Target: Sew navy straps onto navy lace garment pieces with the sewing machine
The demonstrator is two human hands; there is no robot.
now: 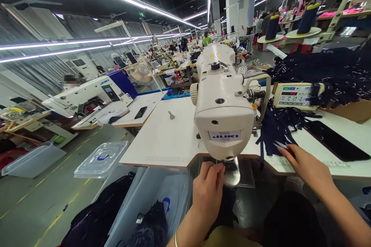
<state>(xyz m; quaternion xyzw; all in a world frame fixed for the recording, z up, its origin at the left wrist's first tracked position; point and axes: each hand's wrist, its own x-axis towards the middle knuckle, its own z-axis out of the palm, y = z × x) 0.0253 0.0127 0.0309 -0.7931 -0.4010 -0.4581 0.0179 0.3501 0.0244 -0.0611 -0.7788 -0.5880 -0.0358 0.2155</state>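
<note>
A cream JUKI sewing machine [223, 104] stands on a white table [165, 139] in front of me. My left hand [207, 191] rests under the machine head beside the needle plate [233, 173], its fingers curled and pressing on dark fabric there. My right hand [304, 164] reaches to the right of the machine, its fingers stretched toward a bundle of navy strips [279, 127] lying on the table. Whether the fingertips grip a strip is unclear.
A control panel [294, 95] and a heap of dark garments [327, 71] sit at the right. Clear plastic bins [150, 204] with dark cloth stand below the table at the left. Another JUKI machine [87, 94] and several workstations with people fill the hall.
</note>
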